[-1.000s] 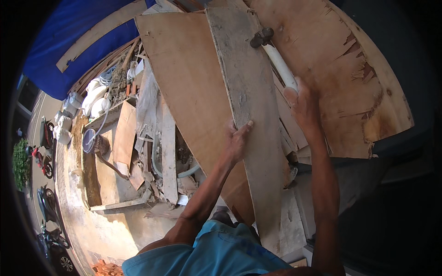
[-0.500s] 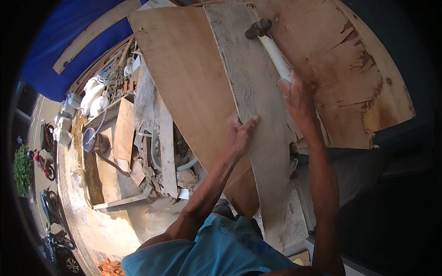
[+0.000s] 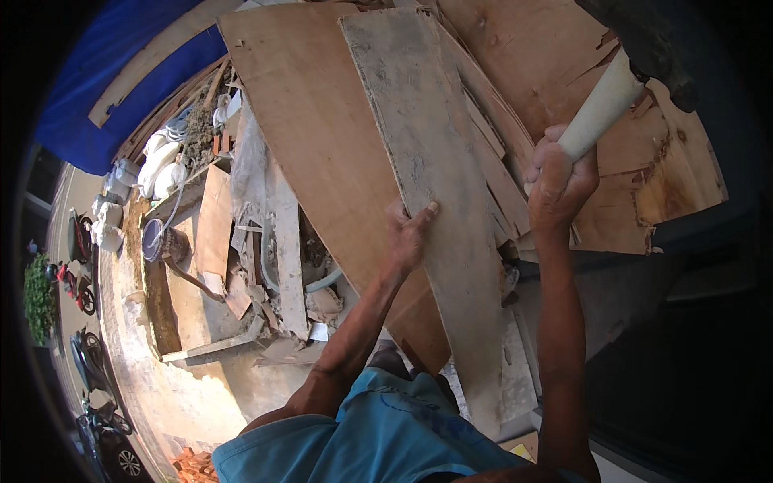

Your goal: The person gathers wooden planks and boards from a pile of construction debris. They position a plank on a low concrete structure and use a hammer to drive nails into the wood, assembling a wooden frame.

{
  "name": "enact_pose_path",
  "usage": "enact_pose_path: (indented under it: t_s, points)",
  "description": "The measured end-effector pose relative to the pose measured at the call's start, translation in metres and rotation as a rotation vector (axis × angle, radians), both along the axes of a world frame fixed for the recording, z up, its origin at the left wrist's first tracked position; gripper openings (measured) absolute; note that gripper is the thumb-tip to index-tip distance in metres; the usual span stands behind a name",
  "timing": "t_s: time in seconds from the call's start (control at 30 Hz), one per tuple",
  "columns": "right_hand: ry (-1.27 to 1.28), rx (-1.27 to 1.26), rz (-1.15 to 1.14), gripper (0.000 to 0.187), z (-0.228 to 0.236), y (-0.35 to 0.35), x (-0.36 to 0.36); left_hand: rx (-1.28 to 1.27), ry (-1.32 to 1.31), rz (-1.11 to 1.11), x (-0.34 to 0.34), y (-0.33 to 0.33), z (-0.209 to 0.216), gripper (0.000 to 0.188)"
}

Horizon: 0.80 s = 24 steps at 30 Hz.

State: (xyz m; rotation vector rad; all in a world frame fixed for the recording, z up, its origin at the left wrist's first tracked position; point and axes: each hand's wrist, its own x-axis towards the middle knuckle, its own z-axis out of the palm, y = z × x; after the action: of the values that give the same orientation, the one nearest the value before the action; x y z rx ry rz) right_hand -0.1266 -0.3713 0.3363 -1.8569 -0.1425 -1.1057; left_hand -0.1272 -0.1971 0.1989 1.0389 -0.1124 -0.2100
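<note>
My left hand (image 3: 409, 233) grips the left edge of a long grey-stained wooden board (image 3: 431, 137), its thumb resting on the upper face. The board slants from the far middle down toward my body. In my right hand (image 3: 560, 181) is a hammer (image 3: 600, 109), held by its pale handle. Its dark head is raised toward the far right, close to the camera and partly out of view. A wide brown plywood sheet (image 3: 310, 105) lies along the left of the board. At the far right lies another plywood sheet (image 3: 555, 88) with splintered, torn edges.
On the left, a low wooden trough (image 3: 211, 352) holds scraps and a dark bucket (image 3: 161, 241). White sacks (image 3: 161, 169), rubble and a blue tarp (image 3: 72, 105) are beyond it. Broken bricks (image 3: 193, 465) lie at lower left. Motorbikes (image 3: 88, 362) stand at the far left.
My right hand has lifted the hammer up and to the right, off the board. The board's far end has shifted slightly left, showing wood strips beside it. My left hand keeps its grip.
</note>
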Motion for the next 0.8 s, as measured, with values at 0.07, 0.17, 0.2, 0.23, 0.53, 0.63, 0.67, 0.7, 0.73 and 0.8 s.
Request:
enact_pose_path:
  t_s: [0.07,0.17,0.2,0.23,0.53,0.63,0.67,0.7,0.73,0.8]
  points:
    - [0.193,-0.188,-0.095,0.025,-0.013,0.008,0.005,0.085,-0.057,0.024,-0.010,-0.008,0.013,0.022]
    - [0.606,-0.444,0.011,0.028,-0.002,0.011,0.035,-0.043,0.025,0.079,-0.010,0.001,0.012,0.022]
    - [0.580,-0.373,0.003,0.028,-0.007,0.010,0.029,-0.130,0.078,0.099,-0.006,0.004,0.012,0.022]
    - [0.542,-0.319,0.005,0.029,-0.017,0.006,0.032,-0.106,0.007,0.081,0.009,0.000,0.014,0.022]
    - [0.516,0.334,0.217,0.019,-0.005,0.017,-0.036,-0.042,0.000,0.056,-0.004,0.014,0.002,0.014]
    - [0.377,0.384,0.228,0.018,-0.006,0.017,-0.047,0.013,-0.024,0.076,-0.007,0.008,0.001,0.012]
    - [0.332,0.383,0.232,0.019,-0.007,0.018,-0.049,0.054,-0.035,0.062,-0.006,0.010,-0.003,0.016]
    - [0.287,0.382,0.236,0.021,-0.009,0.020,-0.052,0.095,-0.046,0.048,-0.004,0.014,-0.009,0.020]
    - [0.380,0.393,0.223,0.021,-0.011,0.019,-0.055,0.134,-0.056,0.036,-0.003,0.014,-0.007,0.024]
    - [0.567,0.414,0.198,0.020,-0.019,0.013,-0.065,0.143,-0.046,0.057,-0.007,0.014,-0.001,0.020]
